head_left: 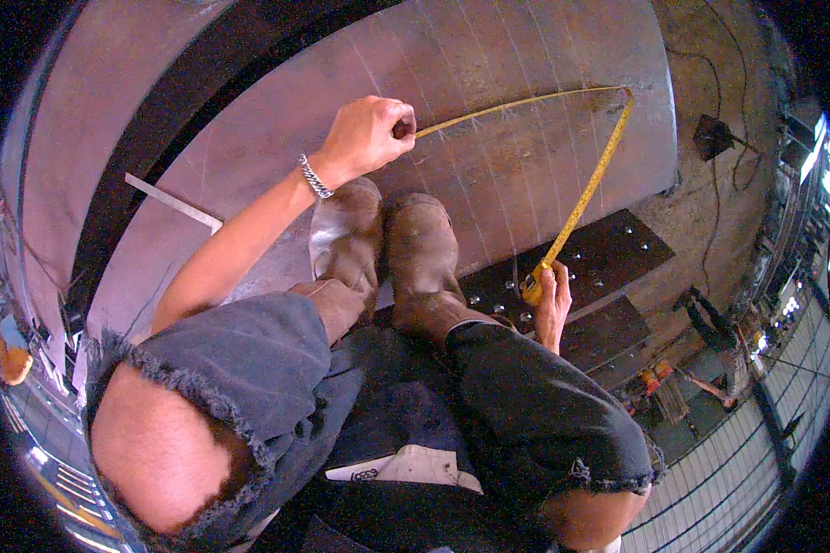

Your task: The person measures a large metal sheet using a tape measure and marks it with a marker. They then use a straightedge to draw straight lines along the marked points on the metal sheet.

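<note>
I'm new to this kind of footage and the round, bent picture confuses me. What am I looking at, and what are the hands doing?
This is one view from a wide fisheye camera worn on a person's head, looking down, so straight edges curve. The person crouches in worn boots on a large rusty steel plate. The left hand, with a bracelet at the wrist, pinches one end of a yellow tape measure. The right hand grips the tape's other end beside the knee. The tape bends in a loop across the plate. A flat metal ruler lies to the left.

Head camera: one wide fisheye view on my head, facing steeply down over my knees and boots (387,253), near; steel plate (526,55) fills upper frame, edges bent.
</note>
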`<action>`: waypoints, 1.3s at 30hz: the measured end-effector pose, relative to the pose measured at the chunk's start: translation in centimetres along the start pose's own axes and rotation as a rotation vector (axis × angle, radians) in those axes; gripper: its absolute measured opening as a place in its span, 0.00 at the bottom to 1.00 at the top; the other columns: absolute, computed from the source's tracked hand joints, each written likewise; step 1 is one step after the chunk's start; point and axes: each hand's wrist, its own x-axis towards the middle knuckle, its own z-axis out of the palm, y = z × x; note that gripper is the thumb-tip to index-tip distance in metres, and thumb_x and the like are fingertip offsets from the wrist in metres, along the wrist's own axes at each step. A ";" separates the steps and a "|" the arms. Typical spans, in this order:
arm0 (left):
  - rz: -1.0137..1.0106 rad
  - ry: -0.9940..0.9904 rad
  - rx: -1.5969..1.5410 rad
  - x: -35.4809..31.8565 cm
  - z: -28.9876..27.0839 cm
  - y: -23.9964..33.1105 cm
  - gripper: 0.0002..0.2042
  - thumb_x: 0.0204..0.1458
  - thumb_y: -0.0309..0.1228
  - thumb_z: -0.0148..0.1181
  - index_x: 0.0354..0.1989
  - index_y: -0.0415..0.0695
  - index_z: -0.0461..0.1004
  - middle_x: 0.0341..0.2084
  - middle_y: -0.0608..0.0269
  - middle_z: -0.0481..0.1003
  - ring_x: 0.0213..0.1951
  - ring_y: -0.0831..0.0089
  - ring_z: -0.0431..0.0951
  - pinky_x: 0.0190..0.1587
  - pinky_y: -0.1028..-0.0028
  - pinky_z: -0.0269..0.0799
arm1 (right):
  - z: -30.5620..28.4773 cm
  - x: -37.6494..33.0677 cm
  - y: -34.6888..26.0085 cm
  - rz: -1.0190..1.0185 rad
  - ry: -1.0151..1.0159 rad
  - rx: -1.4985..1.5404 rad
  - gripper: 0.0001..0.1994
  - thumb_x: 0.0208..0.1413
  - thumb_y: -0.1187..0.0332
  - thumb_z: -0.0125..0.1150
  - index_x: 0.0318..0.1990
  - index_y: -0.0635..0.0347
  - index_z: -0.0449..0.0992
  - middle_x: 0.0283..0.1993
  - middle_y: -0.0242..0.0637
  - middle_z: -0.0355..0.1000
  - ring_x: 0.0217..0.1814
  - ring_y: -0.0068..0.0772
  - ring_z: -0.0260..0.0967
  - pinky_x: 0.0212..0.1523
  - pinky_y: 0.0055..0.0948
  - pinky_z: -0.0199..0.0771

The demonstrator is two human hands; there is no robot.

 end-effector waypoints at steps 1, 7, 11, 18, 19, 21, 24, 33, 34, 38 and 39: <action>0.000 -0.001 -0.004 0.0 0.0 -0.1 0.07 0.49 0.34 0.68 0.30 0.44 0.82 0.28 0.58 0.83 0.32 0.63 0.85 0.37 0.64 0.79 | 0.0 0.1 0.8 -0.034 0.014 -0.006 0.17 0.70 0.56 0.54 0.55 0.58 0.73 0.36 0.33 0.74 0.36 0.24 0.67 0.37 0.28 0.70; -0.032 -0.036 -0.006 -0.5 -0.9 -0.1 0.07 0.48 0.33 0.68 0.29 0.43 0.81 0.27 0.57 0.82 0.31 0.63 0.84 0.36 0.65 0.79 | 0.0 -0.5 -1.0 0.039 -0.025 -0.043 0.18 0.70 0.56 0.52 0.55 0.61 0.73 0.42 0.35 0.73 0.43 0.27 0.66 0.46 0.29 0.68; -0.027 -0.010 -0.041 -0.4 -0.4 -0.5 0.07 0.49 0.33 0.69 0.29 0.43 0.81 0.26 0.57 0.82 0.30 0.63 0.84 0.35 0.65 0.79 | 0.0 -0.2 -0.7 0.039 -0.028 -0.042 0.18 0.70 0.55 0.52 0.55 0.61 0.72 0.41 0.35 0.73 0.42 0.26 0.66 0.44 0.29 0.68; -0.016 -0.026 -0.059 -0.4 -0.5 -0.5 0.07 0.48 0.32 0.69 0.29 0.43 0.81 0.26 0.57 0.82 0.30 0.62 0.84 0.36 0.65 0.79 | 0.0 0.1 -0.7 0.044 -0.020 -0.036 0.17 0.70 0.57 0.52 0.55 0.61 0.73 0.42 0.36 0.74 0.42 0.27 0.67 0.44 0.28 0.69; -0.009 -0.019 -0.059 -0.4 -0.5 -0.6 0.07 0.48 0.32 0.69 0.28 0.42 0.81 0.26 0.56 0.82 0.30 0.62 0.84 0.36 0.65 0.79 | 0.0 0.1 -0.8 0.056 -0.021 -0.028 0.17 0.70 0.58 0.52 0.55 0.61 0.73 0.42 0.36 0.74 0.42 0.27 0.67 0.44 0.28 0.69; 0.007 0.002 -0.068 -0.3 -0.3 -0.6 0.07 0.47 0.31 0.69 0.28 0.41 0.80 0.26 0.55 0.82 0.30 0.61 0.84 0.36 0.65 0.79 | 0.0 0.2 -0.6 0.027 -0.015 -0.023 0.17 0.69 0.57 0.54 0.55 0.60 0.72 0.38 0.36 0.74 0.38 0.25 0.67 0.40 0.29 0.70; 0.018 0.022 -0.084 -0.3 -0.2 -0.6 0.06 0.45 0.29 0.69 0.28 0.40 0.80 0.26 0.55 0.82 0.29 0.60 0.84 0.36 0.64 0.79 | 0.0 0.6 0.8 -0.059 0.007 -0.027 0.17 0.69 0.57 0.57 0.55 0.58 0.72 0.32 0.35 0.75 0.31 0.23 0.67 0.32 0.29 0.70; 0.030 0.028 -0.076 -0.4 -0.1 -0.7 0.06 0.47 0.29 0.68 0.28 0.40 0.80 0.26 0.55 0.82 0.29 0.61 0.84 0.35 0.65 0.78 | 0.1 0.6 0.1 -0.029 0.015 -0.001 0.16 0.68 0.57 0.59 0.53 0.57 0.73 0.30 0.33 0.74 0.30 0.20 0.67 0.30 0.28 0.68; 0.029 0.026 -0.079 -0.4 -0.1 -0.6 0.06 0.47 0.29 0.68 0.28 0.40 0.80 0.26 0.55 0.82 0.29 0.61 0.84 0.35 0.65 0.78 | 0.1 0.6 0.1 -0.025 0.012 -0.007 0.15 0.68 0.57 0.59 0.53 0.57 0.73 0.30 0.33 0.74 0.29 0.20 0.67 0.30 0.28 0.68; 0.014 0.014 -0.111 -0.4 -0.1 -0.5 0.05 0.47 0.28 0.68 0.27 0.40 0.80 0.25 0.55 0.82 0.29 0.63 0.84 0.34 0.66 0.78 | 0.1 0.4 -0.1 -0.014 0.015 -0.021 0.15 0.68 0.57 0.58 0.54 0.57 0.73 0.30 0.34 0.76 0.30 0.20 0.68 0.30 0.27 0.69; 0.017 0.014 -0.097 -0.4 -0.2 -0.5 0.05 0.47 0.28 0.69 0.28 0.40 0.80 0.25 0.55 0.82 0.29 0.63 0.84 0.34 0.66 0.78 | 0.2 0.4 -0.2 -0.012 0.017 -0.021 0.16 0.68 0.57 0.58 0.54 0.57 0.73 0.30 0.34 0.76 0.30 0.20 0.69 0.31 0.27 0.69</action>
